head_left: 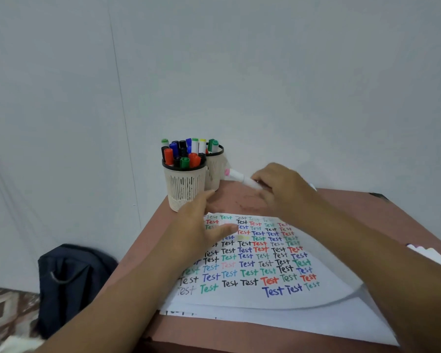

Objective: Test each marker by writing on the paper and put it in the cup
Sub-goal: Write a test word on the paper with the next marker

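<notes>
Risk, tipping: I judge my right hand could knock the rear cup if I swing the pink marker in low; its pink end is already just beside that cup's wall.
Risk, crowding: the front cup looks packed with markers, so a forced drop there could bounce out.
Risk, paper: if my left hand lifts, the paper might slide on the tabletop.
Right hand: fingers curled round the marker's white barrel, held above the tabletop, pointing toward the cups.
Left hand: fingers straight and spread, lying on the paper's far left corner, near the front cup.
Cap: blurred, cannot tell if it is on.
</notes>
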`<action>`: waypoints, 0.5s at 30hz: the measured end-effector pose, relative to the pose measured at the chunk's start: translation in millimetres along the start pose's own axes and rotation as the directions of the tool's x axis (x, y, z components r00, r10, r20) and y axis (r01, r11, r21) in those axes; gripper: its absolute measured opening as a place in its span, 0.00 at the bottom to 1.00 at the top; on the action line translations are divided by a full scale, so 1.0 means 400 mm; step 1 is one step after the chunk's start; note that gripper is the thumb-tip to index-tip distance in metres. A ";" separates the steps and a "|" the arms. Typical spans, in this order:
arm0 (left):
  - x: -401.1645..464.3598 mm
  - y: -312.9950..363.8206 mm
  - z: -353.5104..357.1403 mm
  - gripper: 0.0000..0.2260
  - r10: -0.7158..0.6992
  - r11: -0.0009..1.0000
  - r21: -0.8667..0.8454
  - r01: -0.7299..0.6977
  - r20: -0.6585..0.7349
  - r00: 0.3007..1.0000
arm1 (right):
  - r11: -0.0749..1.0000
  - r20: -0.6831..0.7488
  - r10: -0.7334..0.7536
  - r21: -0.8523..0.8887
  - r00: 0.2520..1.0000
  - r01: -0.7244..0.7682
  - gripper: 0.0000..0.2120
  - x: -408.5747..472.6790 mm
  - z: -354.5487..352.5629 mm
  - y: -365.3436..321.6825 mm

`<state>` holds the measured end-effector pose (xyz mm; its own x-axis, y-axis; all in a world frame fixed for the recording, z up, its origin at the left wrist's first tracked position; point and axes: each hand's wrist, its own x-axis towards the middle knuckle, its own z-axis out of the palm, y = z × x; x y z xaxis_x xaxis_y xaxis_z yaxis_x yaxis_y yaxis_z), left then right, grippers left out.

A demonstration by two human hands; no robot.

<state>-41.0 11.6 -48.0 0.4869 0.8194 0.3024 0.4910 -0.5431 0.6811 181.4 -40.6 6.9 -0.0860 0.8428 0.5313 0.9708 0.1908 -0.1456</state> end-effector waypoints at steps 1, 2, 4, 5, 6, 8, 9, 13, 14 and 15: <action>0.002 -0.003 0.000 0.43 -0.026 1.000 -0.001 0.026 -0.002 1.000 | 0.998 -0.011 0.048 0.048 0.999 -0.047 0.05 0.027 -0.006 0.000; 0.004 -0.004 0.000 0.40 -0.050 0.999 -0.013 0.050 -0.014 0.999 | 0.990 -0.031 0.100 0.107 0.994 -0.097 0.04 0.054 -0.012 -0.004; 0.010 -0.008 0.002 0.37 -0.088 0.996 -0.032 0.087 -0.043 0.995 | 0.955 -0.090 0.207 0.234 0.974 -0.181 0.05 0.108 -0.020 -0.009; 0.011 -0.009 0.003 0.35 -0.094 0.995 -0.037 0.092 -0.053 0.994 | 0.932 -0.119 0.255 0.296 0.960 -0.211 0.08 0.136 -0.024 -0.010; 0.013 -0.010 0.005 0.34 -0.095 0.995 -0.040 0.092 -0.059 0.994 | 0.905 -0.140 0.294 0.358 0.945 -0.229 0.12 0.164 -0.028 -0.011; 0.015 -0.014 0.007 0.33 -0.099 0.994 -0.050 0.096 -0.057 0.993 | 0.857 -0.184 0.349 0.459 0.919 -0.234 0.15 0.217 -0.033 -0.016; 0.017 -0.017 0.008 0.32 -0.107 0.993 -0.053 0.104 -0.053 0.993 | 0.839 -0.211 0.369 0.495 0.905 -0.227 0.14 0.242 -0.034 -0.018; 0.021 -0.026 0.013 0.30 -0.109 0.994 -0.028 0.107 -0.043 0.993 | 0.767 -0.272 0.456 0.603 0.847 -0.220 0.11 0.318 -0.019 -0.016; 0.023 -0.027 0.014 0.29 -0.108 0.994 -0.023 0.107 -0.041 0.993 | 0.754 -0.269 0.467 0.619 0.843 -0.220 0.11 0.331 -0.011 -0.014; 0.024 -0.028 0.014 0.29 -0.106 0.994 -0.019 0.106 -0.040 0.994 | 0.741 -0.257 0.473 0.633 0.843 -0.223 0.10 0.341 -0.002 -0.011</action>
<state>-37.7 24.6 -56.5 0.4029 0.8792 0.2543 0.5260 -0.4499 0.7217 165.4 73.3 80.7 0.4441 0.6715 0.5933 0.5972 0.2718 -0.7546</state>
